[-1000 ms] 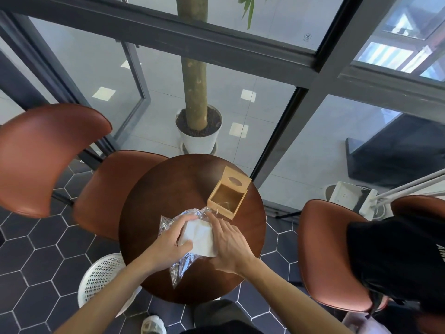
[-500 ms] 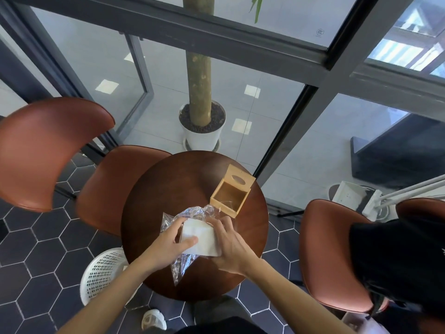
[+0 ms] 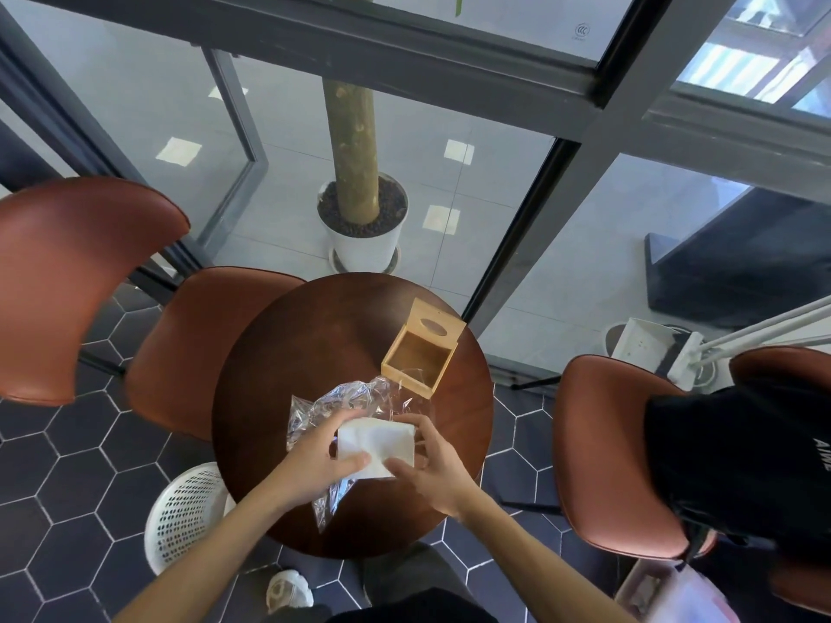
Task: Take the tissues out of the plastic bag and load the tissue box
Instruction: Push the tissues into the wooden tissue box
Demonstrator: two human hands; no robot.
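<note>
A white stack of tissues (image 3: 377, 445) sits above the round dark wooden table (image 3: 314, 344), pinched from both sides. My left hand (image 3: 314, 465) grips its left edge with the thumb under the front. My right hand (image 3: 431, 465) holds its right edge. A crumpled clear plastic bag (image 3: 332, 404) lies under and behind the tissues, and part of it hangs below my left hand. The wooden tissue box (image 3: 416, 359) stands behind the bag at the table's back right, its hinged lid with an oval slot tipped up and its inside bare.
Brown chairs stand at the left (image 3: 189, 344) and right (image 3: 611, 451) of the table. A white perforated basket (image 3: 184, 514) is on the floor at the front left. A potted tree trunk (image 3: 355, 209) stands behind glass beyond the table. Black cloth (image 3: 742, 465) lies on the right chair.
The tissue stack has come further out of the bag toward me, and both hands have shifted their grip to its side edges. The view has drifted slightly.
</note>
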